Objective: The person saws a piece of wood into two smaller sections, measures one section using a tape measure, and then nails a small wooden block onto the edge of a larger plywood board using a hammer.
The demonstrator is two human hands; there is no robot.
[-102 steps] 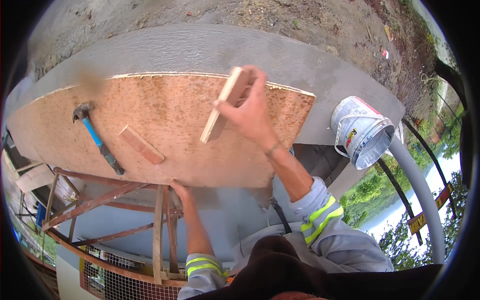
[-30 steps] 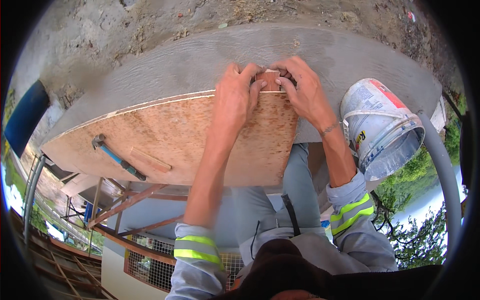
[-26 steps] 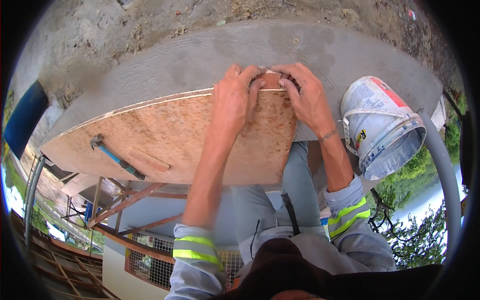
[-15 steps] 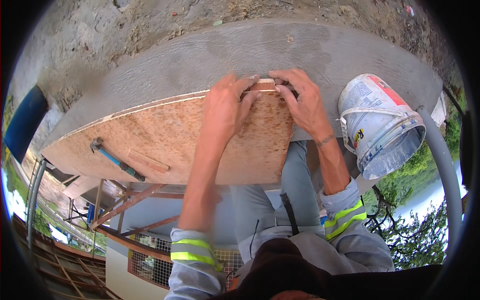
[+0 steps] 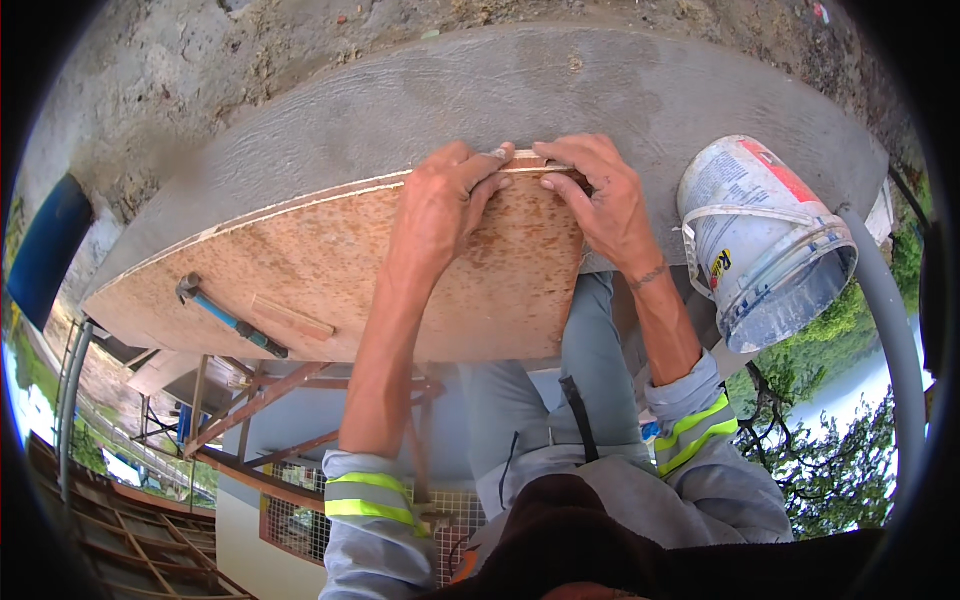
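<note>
A plywood board point(image 5: 340, 260) with a speckled brown face lies across my lap area on the grey concrete. Along its far edge runs a thin wood strip point(image 5: 300, 199). My left hand point(image 5: 437, 205) pinches this strip and the board's edge between thumb and fingers. Close by on the right, my right hand point(image 5: 608, 200) grips the same edge near the board's right corner, thumb on the near side. A short stretch of strip shows between the hands. On the board's left part rest a hammer point(image 5: 232, 318) with a blue and black handle and a small wood piece point(image 5: 292, 317).
A white plastic bucket point(image 5: 755, 235) lies tipped on its side to the right, its mouth toward me, beside a grey pipe point(image 5: 890, 330). The concrete slab point(image 5: 480, 95) spreads beyond the board, with rough soil past it. A blue curved object point(image 5: 50, 250) stands far left.
My left hand has shifted slightly left along the board's edge, its forearm moving left too. My right hand keeps nearly the same place and grip.
</note>
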